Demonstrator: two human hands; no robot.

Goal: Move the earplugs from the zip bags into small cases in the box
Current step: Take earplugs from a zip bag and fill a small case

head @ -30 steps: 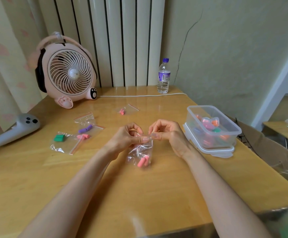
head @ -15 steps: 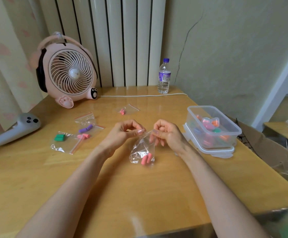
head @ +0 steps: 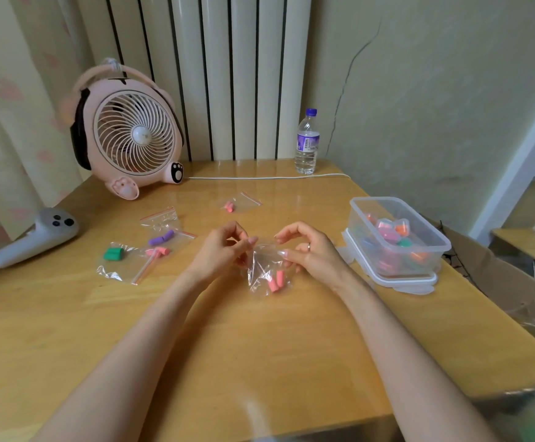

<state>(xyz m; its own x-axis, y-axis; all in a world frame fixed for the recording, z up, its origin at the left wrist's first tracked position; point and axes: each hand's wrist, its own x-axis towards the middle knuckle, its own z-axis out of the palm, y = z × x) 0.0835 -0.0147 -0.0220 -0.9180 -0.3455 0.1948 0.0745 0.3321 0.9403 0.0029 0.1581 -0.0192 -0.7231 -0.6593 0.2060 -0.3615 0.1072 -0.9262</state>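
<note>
A clear zip bag [head: 266,269] with pink earplugs [head: 276,281] at its bottom hangs above the table centre. My left hand [head: 219,250] pinches the bag's left top edge. My right hand [head: 307,250] pinches the right top edge, and the bag's mouth is pulled apart between them. To the right, a clear plastic box [head: 398,240] holds several small coloured cases and stands on its lid. More zip bags lie on the left with green earplugs [head: 113,253], purple earplugs [head: 160,239] and pink earplugs [head: 157,251]; another bag with pink earplugs [head: 228,206] lies farther back.
A pink desk fan [head: 132,138] stands at the back left with a white cable [head: 269,177] running right. A water bottle [head: 306,143] stands at the back. A grey controller [head: 35,237] lies at the left edge. A chair [head: 495,282] sits by the table's right side.
The bag's top was held pinched together a second ago; my hands have drawn apart and the bag's mouth has opened. The bag has shifted slightly right.
</note>
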